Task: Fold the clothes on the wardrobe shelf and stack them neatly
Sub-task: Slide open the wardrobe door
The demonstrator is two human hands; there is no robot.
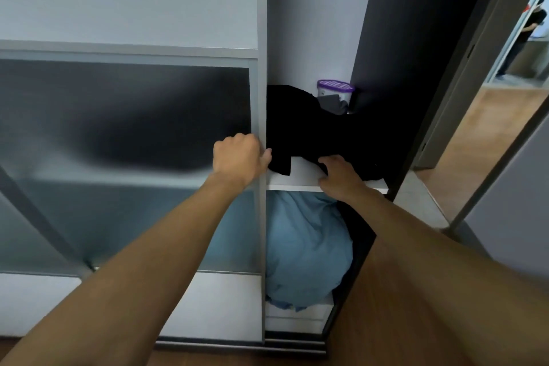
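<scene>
A black garment (309,131) lies crumpled on the white wardrobe shelf (300,177), one corner hanging near the shelf's front left. My left hand (239,156) is curled at the edge of the wardrobe's upright, its thumb touching the garment's left corner. My right hand (340,177) rests on the shelf's front edge with its fingers curled into the garment's lower hem. A grey piece of cloth (332,104) shows behind the black one.
A purple-lidded container (335,89) stands at the shelf's back right. Below the shelf sits a bulky light-blue bundle (306,246). A frosted sliding door (127,142) covers the left side. At the right, a doorway opens to a wooden floor, with a person (525,36) standing far off.
</scene>
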